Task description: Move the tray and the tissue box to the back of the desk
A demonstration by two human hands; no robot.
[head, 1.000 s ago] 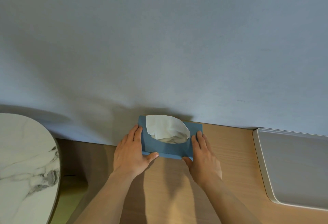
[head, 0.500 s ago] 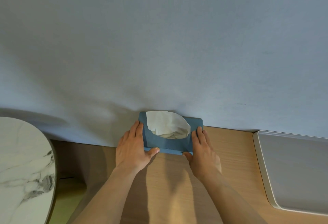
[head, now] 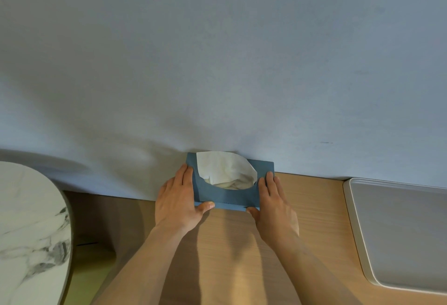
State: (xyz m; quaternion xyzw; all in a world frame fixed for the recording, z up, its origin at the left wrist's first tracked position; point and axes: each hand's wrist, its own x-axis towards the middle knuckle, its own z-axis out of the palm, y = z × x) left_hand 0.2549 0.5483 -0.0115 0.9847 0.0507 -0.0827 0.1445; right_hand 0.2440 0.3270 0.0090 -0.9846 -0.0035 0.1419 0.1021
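A blue tissue box (head: 227,196) with a white tissue (head: 222,168) sticking out of its oval opening stands on the wooden desk (head: 314,198), its far edge against the wall. My left hand (head: 177,202) grips the box's left end, thumb on the near edge. My right hand (head: 274,205) grips its right end the same way. A grey tray (head: 399,232) with a pale rim lies flat on the desk to the right, its far edge at the wall, partly cut off by the frame.
A pale blue-grey wall (head: 217,63) fills the upper view and bounds the desk's back. A round white marble table top (head: 29,232) sits at the lower left, beyond the desk's left end. Bare wood lies between the box and the tray.
Both hands have slid the tissue box away from me until its far edge meets the wall. The tray has stayed where it was.
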